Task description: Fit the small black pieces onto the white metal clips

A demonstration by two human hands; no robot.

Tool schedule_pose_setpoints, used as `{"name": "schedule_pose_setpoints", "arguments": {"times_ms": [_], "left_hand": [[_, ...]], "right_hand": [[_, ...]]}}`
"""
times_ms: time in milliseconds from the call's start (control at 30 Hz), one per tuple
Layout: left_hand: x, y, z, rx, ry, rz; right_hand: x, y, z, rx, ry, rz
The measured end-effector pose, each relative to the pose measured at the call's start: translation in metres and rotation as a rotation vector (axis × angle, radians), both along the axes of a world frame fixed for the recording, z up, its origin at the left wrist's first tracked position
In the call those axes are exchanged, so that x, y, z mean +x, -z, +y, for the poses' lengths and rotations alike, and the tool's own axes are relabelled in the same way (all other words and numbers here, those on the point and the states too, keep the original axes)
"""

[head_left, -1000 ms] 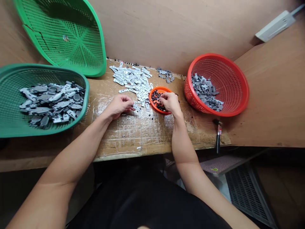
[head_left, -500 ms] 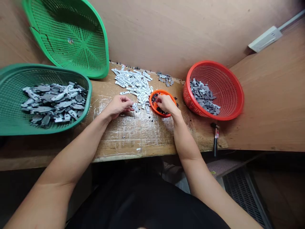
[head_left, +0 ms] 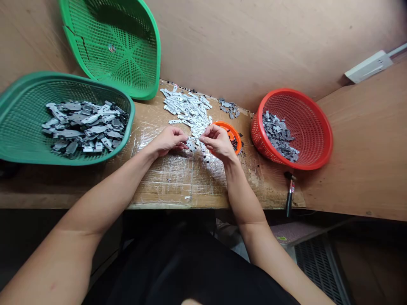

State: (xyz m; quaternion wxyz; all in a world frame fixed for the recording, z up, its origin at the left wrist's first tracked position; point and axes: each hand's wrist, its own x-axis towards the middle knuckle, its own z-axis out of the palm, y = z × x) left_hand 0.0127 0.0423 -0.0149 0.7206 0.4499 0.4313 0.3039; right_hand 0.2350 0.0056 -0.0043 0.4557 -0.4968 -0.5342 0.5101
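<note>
My left hand (head_left: 169, 140) rests on the bench with its fingers curled and pinched on a small white metal piece (head_left: 191, 145). My right hand (head_left: 216, 142) is close beside it, fingers pinched together over that same piece; what they hold is too small to name. Just behind my right hand stands a small orange dish (head_left: 233, 132) of tiny black parts. A pile of white metal pieces (head_left: 187, 109) lies beyond both hands.
A green basket (head_left: 125, 127) of grey and white parts sits at the left, and another green basket (head_left: 114, 46) leans on the wall. A red basket (head_left: 318, 127) of grey parts is at the right. A small hammer (head_left: 290, 190) lies at the bench edge.
My right hand has left the orange dish and moved left to meet my left hand over the white piece. The view shifted slightly.
</note>
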Motion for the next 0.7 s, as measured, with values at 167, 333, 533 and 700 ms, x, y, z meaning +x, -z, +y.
{"name": "schedule_pose_setpoints", "arguments": {"times_ms": [167, 333, 533, 700], "left_hand": [[-0.001, -0.001, -0.001, -0.025, 0.005, -0.032], [-0.002, -0.005, -0.003, -0.012, 0.033, -0.032], [-0.003, -0.008, -0.004, -0.016, 0.056, -0.002], [-0.013, -0.013, 0.004, -0.008, 0.01, 0.043]], "right_hand": [[-0.027, 0.011, 0.004, 0.001, 0.06, 0.0], [-0.032, 0.017, 0.006, -0.021, 0.067, -0.015], [-0.03, 0.022, 0.008, -0.01, 0.026, -0.036], [-0.018, 0.024, 0.016, 0.115, 0.097, -0.294]]}}
